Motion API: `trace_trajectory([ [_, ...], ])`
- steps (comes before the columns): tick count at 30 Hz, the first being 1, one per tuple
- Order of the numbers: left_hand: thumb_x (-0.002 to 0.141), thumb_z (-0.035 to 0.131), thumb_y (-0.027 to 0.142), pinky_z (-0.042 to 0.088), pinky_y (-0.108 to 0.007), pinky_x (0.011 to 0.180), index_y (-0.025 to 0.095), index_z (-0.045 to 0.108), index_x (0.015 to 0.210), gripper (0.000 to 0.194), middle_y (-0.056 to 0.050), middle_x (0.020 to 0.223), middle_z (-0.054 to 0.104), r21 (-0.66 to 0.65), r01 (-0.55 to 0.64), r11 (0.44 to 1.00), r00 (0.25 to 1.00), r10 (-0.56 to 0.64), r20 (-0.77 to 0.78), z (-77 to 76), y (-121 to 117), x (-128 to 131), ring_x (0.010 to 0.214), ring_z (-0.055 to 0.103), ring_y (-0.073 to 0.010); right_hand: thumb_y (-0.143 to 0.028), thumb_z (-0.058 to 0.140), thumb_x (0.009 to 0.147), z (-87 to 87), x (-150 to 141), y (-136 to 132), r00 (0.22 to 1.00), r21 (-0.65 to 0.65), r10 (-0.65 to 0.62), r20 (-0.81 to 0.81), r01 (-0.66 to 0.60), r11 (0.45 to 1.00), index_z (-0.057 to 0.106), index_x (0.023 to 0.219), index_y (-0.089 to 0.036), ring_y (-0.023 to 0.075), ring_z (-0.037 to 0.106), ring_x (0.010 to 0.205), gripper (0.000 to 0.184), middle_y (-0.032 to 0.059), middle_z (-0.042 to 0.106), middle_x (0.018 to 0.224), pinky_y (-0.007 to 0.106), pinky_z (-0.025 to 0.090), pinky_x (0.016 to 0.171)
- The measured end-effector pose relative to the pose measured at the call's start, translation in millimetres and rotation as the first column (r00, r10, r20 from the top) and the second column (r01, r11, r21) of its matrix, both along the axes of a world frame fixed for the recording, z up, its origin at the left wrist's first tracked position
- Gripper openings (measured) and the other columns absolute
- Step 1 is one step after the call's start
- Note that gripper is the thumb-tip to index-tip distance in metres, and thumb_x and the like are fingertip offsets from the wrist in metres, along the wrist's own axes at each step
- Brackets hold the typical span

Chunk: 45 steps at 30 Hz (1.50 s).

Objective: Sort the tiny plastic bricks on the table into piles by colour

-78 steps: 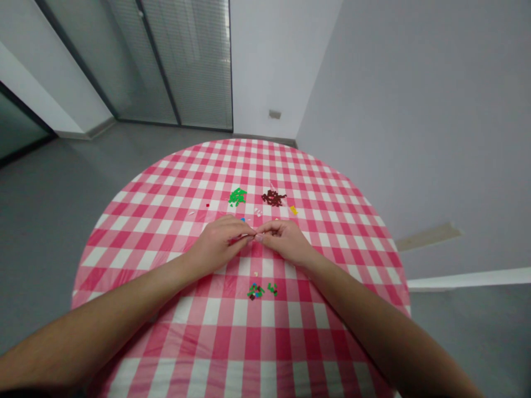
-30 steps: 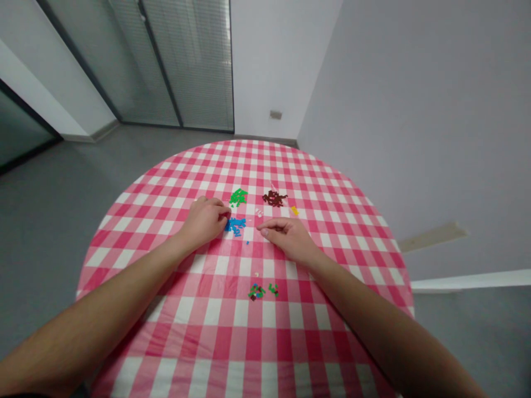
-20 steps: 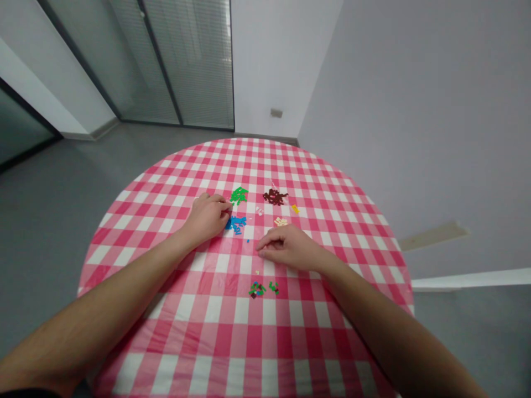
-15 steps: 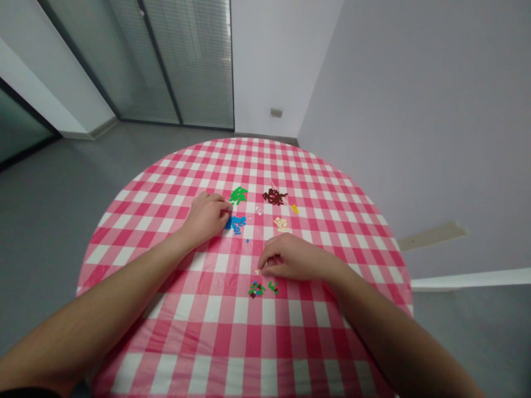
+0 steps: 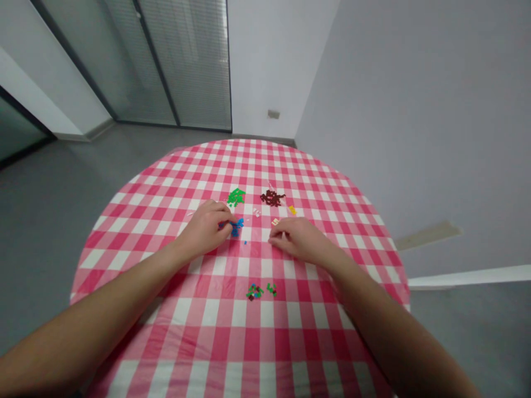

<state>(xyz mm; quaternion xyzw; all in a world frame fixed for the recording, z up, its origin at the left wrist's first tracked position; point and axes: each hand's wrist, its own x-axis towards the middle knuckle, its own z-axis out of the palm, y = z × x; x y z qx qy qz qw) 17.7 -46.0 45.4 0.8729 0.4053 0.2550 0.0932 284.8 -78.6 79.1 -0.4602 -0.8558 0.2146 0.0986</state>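
Observation:
My left hand (image 5: pixel 207 224) reaches over the pile of small blue pieces (image 5: pixel 237 227), fingers curled and thumb close to the index finger, partly covering the pile. Whatever may be between those fingertips is too small to make out. Beside the small cream pieces (image 5: pixel 275 221), my right hand (image 5: pixel 301 237) hovers low with its fingertips drawn together, hiding most of that pile. I cannot see what they pinch, if anything. A mixed cluster of green, dark red and blue pieces (image 5: pixel 254 292) lies nearer me, with a smaller green and red cluster (image 5: pixel 271 289) at its right.
A pile of green pieces (image 5: pixel 236 197) and one of dark brown pieces (image 5: pixel 272 198) lie farther back. Yellow pieces (image 5: pixel 292 210) and whitish pieces (image 5: pixel 256 212) are nearby. The round table wears a checked cloth (image 5: pixel 199 331); a wall (image 5: pixel 435 138) stands at the right.
My right hand has moved away from the mixed clusters to the cream pieces. My left hand has shifted slightly right and down, farther over the blue pile.

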Motion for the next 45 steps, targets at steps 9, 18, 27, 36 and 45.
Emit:
trace_trajectory([
  [9,0.086,0.059,0.007,0.047,-0.033,0.089,0.022,0.075,0.095,0.024,-0.003,0.095,0.071,-0.329,0.568,0.755,0.809,-0.585,0.054,20.3,-30.2,14.1,0.093,0.064,-0.0176,-0.01,0.061,0.08,-6.3,32.9,20.0,0.969,-0.095,-0.194,0.153,0.21,0.973,0.072,0.069,-0.019,0.015,0.062,0.064,0.018,0.0026,0.074,0.073,0.026,0.038,0.059],
  [18,0.084,0.069,0.009,0.047,-0.033,0.086,0.021,0.075,0.087,0.014,-0.004,0.09,0.071,-0.379,0.634,0.674,0.754,-0.647,0.112,15.2,-45.8,27.7,0.09,0.064,-0.0194,-0.013,0.065,0.083,-3.9,17.6,11.1,0.987,-0.057,-0.159,-0.015,0.158,0.986,0.075,0.079,-0.019,0.0168,0.066,0.071,0.012,0.0038,0.076,0.078,0.027,0.044,0.066],
  [27,0.083,0.071,0.011,0.046,-0.033,0.087,0.02,0.07,0.081,0.009,-0.003,0.088,0.072,-0.362,0.626,0.691,0.763,-0.638,0.102,12.9,-46.9,28.7,0.091,0.064,-0.0198,-0.002,0.06,0.078,-3.7,-13.0,-20.3,0.899,-0.315,0.432,-0.069,-0.431,0.846,0.081,0.091,-0.021,0.0123,0.062,0.067,0.03,0.0004,0.078,0.081,0.023,0.043,0.067],
  [36,0.08,0.078,0.012,0.048,-0.03,0.085,0.021,0.074,0.082,0.01,-0.004,0.089,0.072,-0.357,0.688,0.632,0.706,-0.696,0.13,14.9,-52.3,30.0,0.091,0.064,-0.0188,0.0,0.057,0.075,3.1,-17.8,-25.5,0.884,-0.348,0.468,-0.013,-0.443,0.826,0.074,0.069,-0.019,0.0104,0.05,0.057,0.027,-0.0021,0.068,0.063,0.024,0.038,0.06],
  [45,0.093,0.066,0.016,0.049,-0.031,0.085,0.021,0.076,0.086,0.013,-0.006,0.09,0.074,-0.352,0.689,0.633,0.708,-0.691,0.143,14.4,-52.0,32.1,0.09,0.066,-0.0188,-0.005,0.057,0.077,-0.9,-15.9,-21.4,0.94,-0.251,0.34,0.003,-0.329,0.91,0.07,0.07,-0.017,0.0111,0.047,0.058,0.019,0.0009,0.067,0.07,0.026,0.036,0.059],
])
